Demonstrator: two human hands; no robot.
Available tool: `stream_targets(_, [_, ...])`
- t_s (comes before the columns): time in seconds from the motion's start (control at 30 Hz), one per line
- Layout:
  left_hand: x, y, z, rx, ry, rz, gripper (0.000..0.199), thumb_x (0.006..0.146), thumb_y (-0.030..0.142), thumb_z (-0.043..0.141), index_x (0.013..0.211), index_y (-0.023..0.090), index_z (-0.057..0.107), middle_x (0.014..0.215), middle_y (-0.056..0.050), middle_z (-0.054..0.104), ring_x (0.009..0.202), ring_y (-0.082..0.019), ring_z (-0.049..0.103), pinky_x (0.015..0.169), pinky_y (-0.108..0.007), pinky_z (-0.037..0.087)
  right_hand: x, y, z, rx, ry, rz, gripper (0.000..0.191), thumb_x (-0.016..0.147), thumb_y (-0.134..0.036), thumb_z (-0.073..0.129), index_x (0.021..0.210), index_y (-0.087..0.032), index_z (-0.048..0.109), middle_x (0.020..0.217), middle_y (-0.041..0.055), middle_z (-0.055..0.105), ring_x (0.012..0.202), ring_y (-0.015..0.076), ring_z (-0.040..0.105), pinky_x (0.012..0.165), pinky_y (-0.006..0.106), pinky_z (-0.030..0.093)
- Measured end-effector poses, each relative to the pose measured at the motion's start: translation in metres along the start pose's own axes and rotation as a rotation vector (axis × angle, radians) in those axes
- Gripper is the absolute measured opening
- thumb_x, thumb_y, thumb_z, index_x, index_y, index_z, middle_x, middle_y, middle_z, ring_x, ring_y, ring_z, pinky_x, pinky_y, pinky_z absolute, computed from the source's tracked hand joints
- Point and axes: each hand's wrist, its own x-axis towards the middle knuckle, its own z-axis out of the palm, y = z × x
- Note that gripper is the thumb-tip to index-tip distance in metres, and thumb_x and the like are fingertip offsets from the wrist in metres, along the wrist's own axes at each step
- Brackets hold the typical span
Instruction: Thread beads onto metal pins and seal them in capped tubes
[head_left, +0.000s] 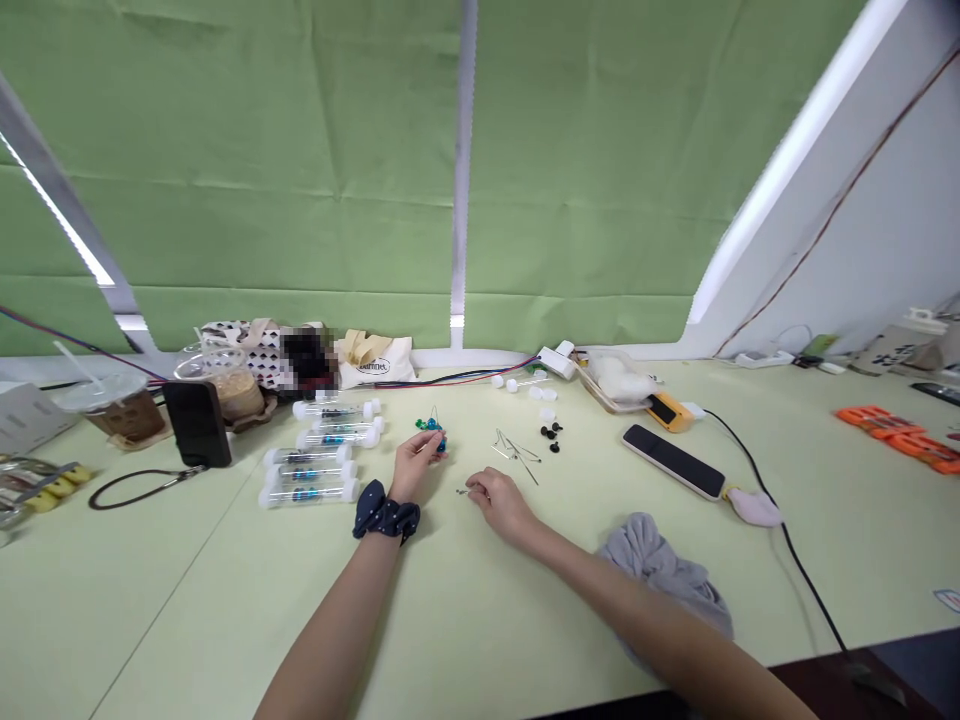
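Pale-green desk [450, 620]: left hand [414, 465] pinches shiny blue beads [442, 446], right hand [504, 505] tiny silver pieces [461, 491]; thin metal pins [517, 448], one o'clock; seemingly delicate handling, needing steadiness.

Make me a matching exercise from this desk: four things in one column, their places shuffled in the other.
Things
1. Shiny blue beaded piece
2. Clear plastic tubes with white caps
3. Rumpled gray cloth
4. Navy dotted fabric scrunchie

Places
A. Around the left wrist
B. Partly behind the right forearm
C. At the fingertips of the left hand
D. Side by side, left of both hands

Pairs: 1-C, 2-D, 3-B, 4-A
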Motion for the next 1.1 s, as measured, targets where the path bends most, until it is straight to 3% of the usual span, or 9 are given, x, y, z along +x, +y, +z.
stream_targets(0.23, [0.001,-0.001,-0.001,-0.002,-0.001,-0.008,0.041,0.065,0.044,0.07,0.091,0.012,0.068,0.089,-0.01,0.067,0.06,-0.013,0.062,0.058,-0.025,0.046,-0.002,-0.012,0.012,-0.141,0.001,-0.01,0.019,0.087,-0.015,0.047,0.098,-0.021,0.061,0.095,0.004,0.06,0.087,0.0151,0.057,0.078,0.027,0.033])
stream_targets(1.1, [-0.003,0.006,0.009,0.058,0.024,-0.018,0.041,0.065,0.044,0.069,0.09,0.011,0.068,0.093,-0.011,0.066,0.061,-0.013,0.059,0.062,-0.027,0.047,-0.001,0.0,0.023,-0.235,0.038,-0.081,0.027,0.09,-0.014,0.041,0.1,-0.023,0.063,0.087,0.0042,0.057,0.084,0.0136,0.054,0.074,0.028,0.031])
